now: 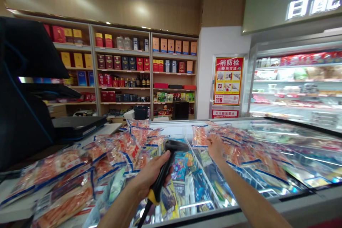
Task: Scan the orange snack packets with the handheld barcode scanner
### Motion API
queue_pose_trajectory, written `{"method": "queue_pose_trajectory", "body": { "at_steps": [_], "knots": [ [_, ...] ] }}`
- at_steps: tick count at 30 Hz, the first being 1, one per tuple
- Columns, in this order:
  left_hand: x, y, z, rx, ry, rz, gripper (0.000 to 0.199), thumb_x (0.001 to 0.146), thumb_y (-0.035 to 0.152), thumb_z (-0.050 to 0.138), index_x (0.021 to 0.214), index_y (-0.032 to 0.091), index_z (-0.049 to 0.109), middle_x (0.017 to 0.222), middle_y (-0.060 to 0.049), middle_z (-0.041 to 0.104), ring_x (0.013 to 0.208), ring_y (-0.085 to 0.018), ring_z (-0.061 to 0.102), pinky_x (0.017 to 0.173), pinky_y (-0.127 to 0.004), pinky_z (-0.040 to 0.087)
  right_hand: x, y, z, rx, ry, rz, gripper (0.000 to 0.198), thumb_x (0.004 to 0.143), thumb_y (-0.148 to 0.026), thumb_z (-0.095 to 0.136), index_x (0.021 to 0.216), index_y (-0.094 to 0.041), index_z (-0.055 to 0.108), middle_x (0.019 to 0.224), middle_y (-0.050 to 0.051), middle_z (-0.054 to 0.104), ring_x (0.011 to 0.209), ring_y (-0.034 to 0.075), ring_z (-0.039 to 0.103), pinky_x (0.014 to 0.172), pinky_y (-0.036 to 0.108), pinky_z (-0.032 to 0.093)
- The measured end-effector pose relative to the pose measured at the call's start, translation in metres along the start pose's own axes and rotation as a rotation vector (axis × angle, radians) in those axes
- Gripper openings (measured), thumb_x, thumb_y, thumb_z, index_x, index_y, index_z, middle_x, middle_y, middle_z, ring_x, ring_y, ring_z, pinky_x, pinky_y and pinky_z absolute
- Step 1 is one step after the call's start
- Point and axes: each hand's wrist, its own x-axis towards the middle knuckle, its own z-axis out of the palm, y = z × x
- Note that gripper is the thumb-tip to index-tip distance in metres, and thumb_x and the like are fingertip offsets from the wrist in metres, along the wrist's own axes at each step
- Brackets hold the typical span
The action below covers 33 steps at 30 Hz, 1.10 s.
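My left hand (pixel 155 172) is wrapped around a black and yellow handheld barcode scanner (pixel 163 171), its head up and its cable running down. Over the glass-topped freezer, my right hand (pixel 215 146) has its fingers closed at the right edge of a clear packaged bag of pinkish food (pixel 200 136); its fingertips are partly hidden. More bags of the same kind (pixel 245 153) lie right of that hand on the glass. Another pile of such bags (pixel 117 149) is spread to the left of the scanner, with one large bag (pixel 66 199) nearest me.
Below the hands, the freezer (pixel 192 217) holds colourful packs (pixel 181 171) behind glass. A dark checkout machine (pixel 24 92) stands at the left on a white counter (pixel 16 197). Shelves of boxes (pixel 121 62) line the back wall, and a lit refrigerated display (pixel 296 85) stands right.
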Motion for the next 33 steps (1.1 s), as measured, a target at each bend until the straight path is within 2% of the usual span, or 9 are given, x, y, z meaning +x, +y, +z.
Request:
{"method": "queue_pose_trajectory", "body": {
  "at_steps": [5, 9, 16, 20, 28, 33],
  "knots": [
    [0.0, -0.001, 0.003, 0.001, 0.034, 0.016, 0.034, 0.067, 0.049, 0.048, 0.064, 0.015, 0.045, 0.052, 0.002, 0.051, 0.036, -0.005, 0.042, 0.033, -0.016, 0.032, 0.002, 0.0, -0.002, -0.03, 0.05, -0.033, 0.024, 0.072, -0.027, 0.039, 0.075, -0.018, 0.061, 0.072, 0.004, 0.061, 0.073, 0.017, 0.051, 0.071, 0.028, 0.032],
    [0.002, -0.003, 0.004, -0.002, -0.02, -0.02, 0.033, 0.066, 0.049, 0.049, 0.071, 0.016, 0.046, 0.052, 0.002, 0.052, 0.036, -0.006, 0.044, 0.033, -0.016, 0.033, 0.001, -0.002, -0.003, -0.003, 0.073, -0.039, 0.024, 0.072, -0.027, 0.039, 0.075, -0.017, 0.06, 0.073, 0.005, 0.061, 0.073, 0.017, 0.052, 0.071, 0.028, 0.032],
    [0.002, -0.005, 0.006, -0.019, -0.026, -0.031, 0.035, 0.066, 0.05, 0.049, 0.068, 0.015, 0.046, 0.05, 0.003, 0.051, 0.034, -0.005, 0.043, 0.032, -0.016, 0.031, -0.002, -0.002, 0.008, 0.174, 0.017, 0.001, 0.026, 0.072, -0.03, 0.038, 0.077, -0.015, 0.059, 0.072, 0.006, 0.063, 0.068, 0.017, 0.055, 0.062, 0.026, 0.036],
    [0.001, -0.003, 0.006, -0.027, -0.024, -0.006, 0.034, 0.066, 0.049, 0.05, 0.071, 0.016, 0.048, 0.05, 0.003, 0.051, 0.035, -0.005, 0.043, 0.032, -0.016, 0.031, -0.001, -0.002, 0.011, 0.189, -0.011, 0.01, 0.027, 0.072, -0.031, 0.038, 0.076, -0.016, 0.06, 0.073, 0.006, 0.063, 0.069, 0.017, 0.056, 0.062, 0.026, 0.037],
    [0.006, -0.005, -0.001, -0.131, -0.041, -0.061, 0.038, 0.068, 0.05, 0.047, 0.08, 0.014, 0.053, 0.052, 0.002, 0.052, 0.036, -0.005, 0.043, 0.033, -0.016, 0.031, -0.006, -0.008, 0.006, 0.293, 0.004, -0.012, 0.029, 0.071, -0.033, 0.037, 0.076, -0.014, 0.059, 0.071, 0.007, 0.063, 0.066, 0.017, 0.057, 0.061, 0.026, 0.039],
    [0.007, -0.006, -0.005, -0.141, -0.075, -0.047, 0.037, 0.067, 0.049, 0.05, 0.076, 0.014, 0.053, 0.053, 0.001, 0.052, 0.037, -0.006, 0.044, 0.034, -0.017, 0.032, -0.012, -0.011, 0.007, 0.345, 0.025, -0.008, 0.03, 0.07, -0.035, 0.038, 0.075, -0.014, 0.059, 0.07, 0.008, 0.063, 0.066, 0.018, 0.056, 0.063, 0.027, 0.039]
  ]
}}
